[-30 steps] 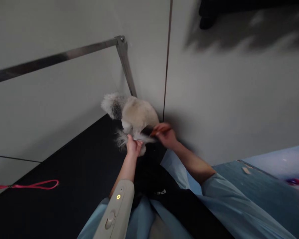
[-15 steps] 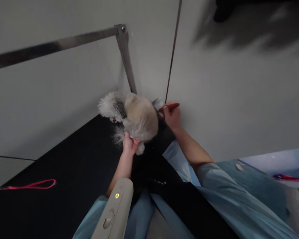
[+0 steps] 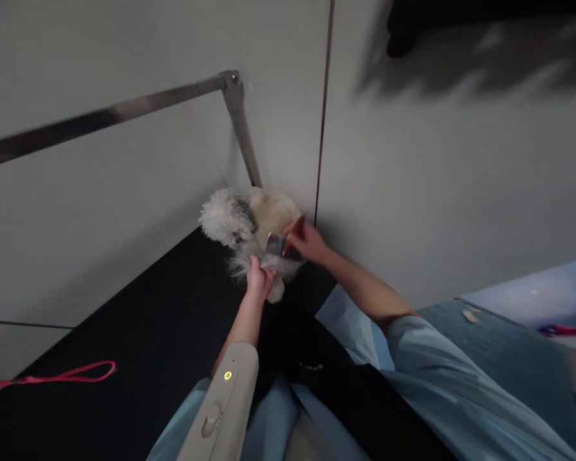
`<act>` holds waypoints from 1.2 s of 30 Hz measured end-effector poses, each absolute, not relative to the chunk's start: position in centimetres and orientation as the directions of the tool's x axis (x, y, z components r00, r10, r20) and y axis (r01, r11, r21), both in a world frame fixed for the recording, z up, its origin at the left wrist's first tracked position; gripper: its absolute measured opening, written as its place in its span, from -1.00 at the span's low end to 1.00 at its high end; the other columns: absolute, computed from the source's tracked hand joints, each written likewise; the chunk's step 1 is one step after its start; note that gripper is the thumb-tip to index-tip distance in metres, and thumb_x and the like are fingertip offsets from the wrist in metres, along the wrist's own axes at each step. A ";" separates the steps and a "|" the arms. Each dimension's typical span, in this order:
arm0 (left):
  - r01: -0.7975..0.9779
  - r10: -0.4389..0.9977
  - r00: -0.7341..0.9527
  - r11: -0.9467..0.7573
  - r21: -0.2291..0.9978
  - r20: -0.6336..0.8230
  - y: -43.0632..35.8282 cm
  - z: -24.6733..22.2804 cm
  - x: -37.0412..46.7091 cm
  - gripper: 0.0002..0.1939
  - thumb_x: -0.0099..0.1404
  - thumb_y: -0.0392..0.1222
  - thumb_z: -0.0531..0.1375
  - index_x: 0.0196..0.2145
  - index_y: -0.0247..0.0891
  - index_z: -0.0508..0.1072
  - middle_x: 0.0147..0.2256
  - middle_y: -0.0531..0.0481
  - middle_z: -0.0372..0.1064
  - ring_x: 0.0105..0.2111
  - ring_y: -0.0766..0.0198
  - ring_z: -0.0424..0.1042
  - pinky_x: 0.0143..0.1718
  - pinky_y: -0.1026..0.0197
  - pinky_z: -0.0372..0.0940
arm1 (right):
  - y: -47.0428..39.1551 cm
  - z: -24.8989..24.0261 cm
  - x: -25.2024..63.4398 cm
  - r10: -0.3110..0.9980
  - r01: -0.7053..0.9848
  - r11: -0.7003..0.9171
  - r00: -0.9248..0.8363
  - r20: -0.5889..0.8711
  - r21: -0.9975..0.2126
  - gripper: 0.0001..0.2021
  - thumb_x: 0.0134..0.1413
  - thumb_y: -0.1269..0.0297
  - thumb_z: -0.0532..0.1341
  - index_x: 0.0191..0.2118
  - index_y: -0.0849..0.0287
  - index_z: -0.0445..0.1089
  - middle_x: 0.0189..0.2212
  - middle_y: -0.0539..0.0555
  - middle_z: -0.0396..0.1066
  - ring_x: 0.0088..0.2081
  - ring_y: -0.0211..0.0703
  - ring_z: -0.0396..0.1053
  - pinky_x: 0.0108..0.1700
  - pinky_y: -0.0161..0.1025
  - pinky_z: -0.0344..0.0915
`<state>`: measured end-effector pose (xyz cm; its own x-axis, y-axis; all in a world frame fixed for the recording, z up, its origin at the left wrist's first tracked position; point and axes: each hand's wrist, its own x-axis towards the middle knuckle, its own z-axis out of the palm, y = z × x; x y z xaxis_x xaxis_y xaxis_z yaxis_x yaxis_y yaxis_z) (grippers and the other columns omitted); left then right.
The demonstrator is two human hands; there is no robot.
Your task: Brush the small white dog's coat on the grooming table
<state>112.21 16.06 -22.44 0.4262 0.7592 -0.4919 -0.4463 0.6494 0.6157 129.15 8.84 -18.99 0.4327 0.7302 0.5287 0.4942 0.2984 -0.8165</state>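
Observation:
A small curly-haired dog (image 3: 274, 208), white, grey and cream, is on the black table (image 3: 173, 320) at the wall. Its fluffy white head (image 3: 225, 216) points left and down. My left hand (image 3: 259, 280) is closed on long pale fur at the dog's lower side; whether a leg lies under that fur I cannot tell. In my right hand (image 3: 311, 243) is a slicker brush (image 3: 274, 244) with a reddish-brown handle and a flat metallic head. The brush head lies against the dog's side, just above my left hand. Slight motion blur covers my right fingers.
A metal grooming arm (image 3: 168, 99) runs along the wall behind the dog. At lower left lies a pink loop leash (image 3: 72, 374). A beige device with a yellow light (image 3: 228, 376) covers part of my left forearm. A dark object (image 3: 461, 13) is at upper right.
My right hand has brought the brush leftward and down, from behind the dog's rump onto its side. The dog's head has turned slightly down toward me. My left hand keeps its hold.

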 end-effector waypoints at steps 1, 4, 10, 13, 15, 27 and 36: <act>-0.434 0.752 0.453 0.655 0.619 -0.478 16.1 -22.4 112.2 -0.60 0.58 -0.03 -0.05 0.04 -0.31 0.47 -0.31 -0.13 0.54 -0.40 0.23 0.54 -0.39 0.27 0.39 | 8.8 -18.9 129.3 0.648 0.487 0.282 0.539 0.538 -0.827 -0.67 0.16 -0.09 0.24 -0.23 0.08 0.37 -0.36 0.06 0.49 -0.31 -0.11 0.47 -0.21 -0.10 0.48; -0.388 0.716 0.537 0.680 0.622 -0.447 16.5 -22.3 112.0 -0.56 0.59 -0.04 -0.11 -0.04 -0.32 0.49 -0.34 -0.13 0.53 -0.46 0.27 0.51 -0.47 0.32 0.34 | 8.3 -18.7 129.6 0.461 0.523 0.321 0.642 0.613 -0.789 -0.69 0.22 -0.07 0.18 -0.19 0.08 0.34 -0.28 0.10 0.49 -0.21 -0.08 0.48 -0.13 -0.07 0.46; -0.367 0.696 0.578 0.688 0.626 -0.426 17.2 -22.6 111.9 -0.47 0.58 0.05 -0.13 -0.07 -0.41 0.49 -0.32 -0.21 0.55 -0.40 0.21 0.55 -0.39 0.23 0.44 | 7.2 -20.2 128.0 0.674 0.502 0.242 0.529 0.516 -0.830 -0.72 0.17 -0.03 0.24 -0.23 0.09 0.37 -0.40 0.03 0.46 -0.37 -0.15 0.43 -0.24 -0.13 0.44; -0.347 0.682 0.594 0.696 0.629 -0.427 17.1 -22.7 112.2 -0.46 0.57 0.08 -0.10 -0.05 -0.42 0.49 -0.31 -0.23 0.54 -0.41 0.20 0.55 -0.37 0.21 0.43 | 7.2 -21.4 127.4 0.550 0.483 0.268 0.633 0.544 -0.834 -0.71 0.19 -0.05 0.21 -0.19 0.07 0.35 -0.30 0.07 0.49 -0.24 -0.11 0.47 -0.12 -0.09 0.44; -0.357 0.698 0.564 0.688 0.632 -0.441 16.9 -22.9 112.2 -0.52 0.57 0.05 -0.06 -0.04 -0.39 0.49 -0.35 -0.16 0.53 -0.44 0.23 0.53 -0.37 0.24 0.41 | 6.9 -22.0 127.5 0.634 0.464 0.273 0.572 0.520 -0.843 -0.70 0.16 -0.06 0.23 -0.22 0.08 0.36 -0.29 0.08 0.49 -0.22 -0.10 0.48 -0.09 -0.08 0.43; -0.453 0.774 0.512 0.611 0.649 -0.372 16.2 -23.5 111.5 -0.47 0.59 0.02 -0.15 -0.06 -0.36 0.52 -0.28 -0.19 0.56 -0.30 0.19 0.56 -0.30 0.21 0.44 | 5.0 -24.0 128.2 0.485 0.233 0.240 0.812 0.325 -0.942 -0.63 0.01 -0.10 0.28 -0.31 0.12 0.31 -0.40 -0.01 0.42 -0.33 -0.20 0.41 -0.17 -0.19 0.41; -0.454 0.761 0.500 0.636 0.623 -0.413 15.3 -26.2 110.8 -0.63 0.58 -0.11 -0.07 0.05 -0.21 0.48 -0.15 -0.12 0.56 -0.24 0.22 0.56 -0.13 0.18 0.43 | 2.2 -23.4 129.6 0.776 -0.080 0.310 0.597 0.204 -0.947 -0.54 0.15 -0.22 0.19 -0.16 0.12 0.42 -0.25 0.11 0.54 -0.24 -0.16 0.52 -0.26 -0.24 0.44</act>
